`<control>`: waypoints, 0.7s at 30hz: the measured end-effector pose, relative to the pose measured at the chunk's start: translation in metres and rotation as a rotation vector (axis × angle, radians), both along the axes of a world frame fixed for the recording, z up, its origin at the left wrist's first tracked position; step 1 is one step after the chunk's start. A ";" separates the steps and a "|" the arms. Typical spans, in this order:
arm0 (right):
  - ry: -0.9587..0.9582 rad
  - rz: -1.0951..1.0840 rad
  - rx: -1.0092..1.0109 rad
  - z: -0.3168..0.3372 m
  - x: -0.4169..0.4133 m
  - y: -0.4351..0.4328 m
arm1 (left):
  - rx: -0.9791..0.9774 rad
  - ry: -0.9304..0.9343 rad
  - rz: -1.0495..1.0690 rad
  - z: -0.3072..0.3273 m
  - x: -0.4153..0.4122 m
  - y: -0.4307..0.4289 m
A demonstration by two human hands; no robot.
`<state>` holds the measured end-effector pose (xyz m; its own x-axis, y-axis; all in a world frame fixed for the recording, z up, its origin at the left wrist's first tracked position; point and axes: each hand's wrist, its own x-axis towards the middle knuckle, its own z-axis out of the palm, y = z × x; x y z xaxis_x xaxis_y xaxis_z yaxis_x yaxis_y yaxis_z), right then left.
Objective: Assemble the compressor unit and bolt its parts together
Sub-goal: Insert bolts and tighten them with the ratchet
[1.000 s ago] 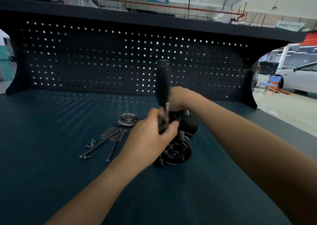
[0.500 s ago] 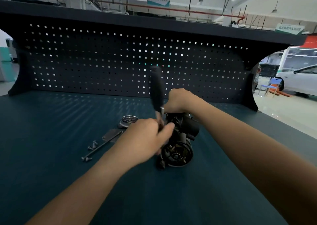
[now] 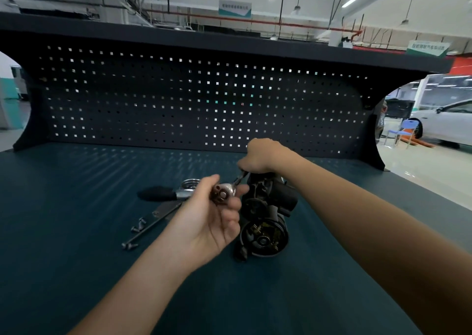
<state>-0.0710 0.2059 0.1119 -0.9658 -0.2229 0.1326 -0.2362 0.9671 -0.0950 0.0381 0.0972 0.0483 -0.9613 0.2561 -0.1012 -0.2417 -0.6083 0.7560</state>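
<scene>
round ratchet head (image 3: 223, 194), curled left grip (image 3: 212, 222)

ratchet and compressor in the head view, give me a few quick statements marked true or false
1. The left hand holds the ratchet by its metal head. True.
2. The ratchet's black grip points straight up. False: it lies roughly level and points to the left, just above the bench.
3. The right hand sits on top of the compressor unit with its fingers curled. True.
4. The loose bolts lie to the right of the compressor unit. False: they lie on the bench to its left.
</scene>
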 end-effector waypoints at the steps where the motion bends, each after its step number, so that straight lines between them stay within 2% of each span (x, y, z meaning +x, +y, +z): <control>1: -0.005 -0.005 -0.001 0.000 0.000 0.000 | -0.233 0.074 0.063 0.000 -0.001 0.001; 3: -0.016 -0.009 0.000 0.000 0.000 0.001 | -0.751 0.309 0.209 0.004 -0.003 0.001; 5: -0.021 -0.006 0.019 0.001 0.001 0.002 | -1.190 0.574 0.303 0.011 -0.003 0.001; 7: -0.026 0.005 0.069 0.001 0.000 0.000 | -1.489 0.738 0.356 0.013 -0.002 0.004; 9: -0.038 0.023 0.131 0.002 0.002 -0.003 | -1.584 0.798 0.397 0.009 -0.001 0.008; 11: -0.058 0.017 0.196 0.006 0.006 -0.005 | -1.390 0.690 0.380 0.007 -0.001 0.008; 12: -0.080 0.012 0.224 0.009 0.009 -0.007 | -1.187 0.582 0.359 0.006 -0.002 0.007; 15: -0.119 0.047 0.288 0.014 0.012 -0.010 | -0.378 0.181 0.162 0.005 -0.002 0.001; 16: -0.116 0.051 0.291 0.014 0.011 -0.011 | -0.180 0.100 0.081 0.004 -0.001 0.000; 17: -0.107 0.043 0.293 0.014 0.011 -0.011 | -0.065 0.060 0.021 0.003 0.000 0.000; 18: -0.099 0.034 0.286 0.014 0.010 -0.011 | -0.050 0.059 -0.019 0.002 0.001 0.001; 19: -0.096 0.026 0.273 0.013 0.011 -0.011 | -0.140 0.090 -0.028 0.002 0.001 0.001; 21: -0.101 0.022 0.243 0.013 0.011 -0.008 | -0.554 0.247 0.057 0.003 0.000 0.003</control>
<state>-0.0595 0.1983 0.1246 -0.9661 -0.2571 -0.0242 -0.2581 0.9592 0.1150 0.0382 0.1000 0.0510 -0.9840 0.1768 0.0230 0.0026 -0.1149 0.9934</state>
